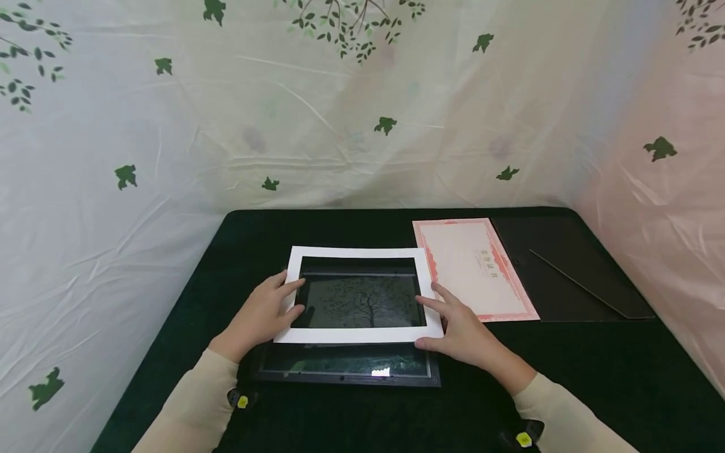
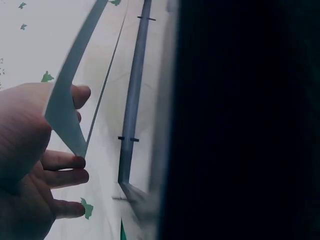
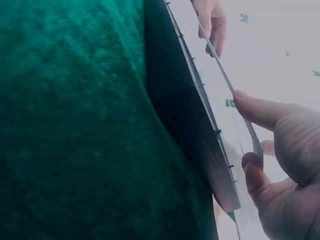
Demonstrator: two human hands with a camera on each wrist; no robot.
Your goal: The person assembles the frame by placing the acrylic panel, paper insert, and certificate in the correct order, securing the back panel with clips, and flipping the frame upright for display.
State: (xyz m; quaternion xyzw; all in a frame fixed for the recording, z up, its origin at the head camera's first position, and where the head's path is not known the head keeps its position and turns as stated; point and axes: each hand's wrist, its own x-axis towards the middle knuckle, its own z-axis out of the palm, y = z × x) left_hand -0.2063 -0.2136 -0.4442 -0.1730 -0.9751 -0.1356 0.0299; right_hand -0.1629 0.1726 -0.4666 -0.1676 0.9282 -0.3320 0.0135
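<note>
A white picture mat with a rectangular opening is held over a dark picture frame lying on the table. The frame's glass reflects light, and a tree-like pattern shows through the mat's opening. My left hand pinches the mat's left border, thumb and fingers on either side of it. At the right border, my right hand pinches the mat the same way. In both wrist views, a gap separates the mat from the frame beneath it.
To the right lies a paper certificate with a pink border, partly overlapped by the mat in the head view. Beside it is a dark backing board with a thin slanting edge on it. Dark green cloth covers the table. Patterned fabric hangs behind.
</note>
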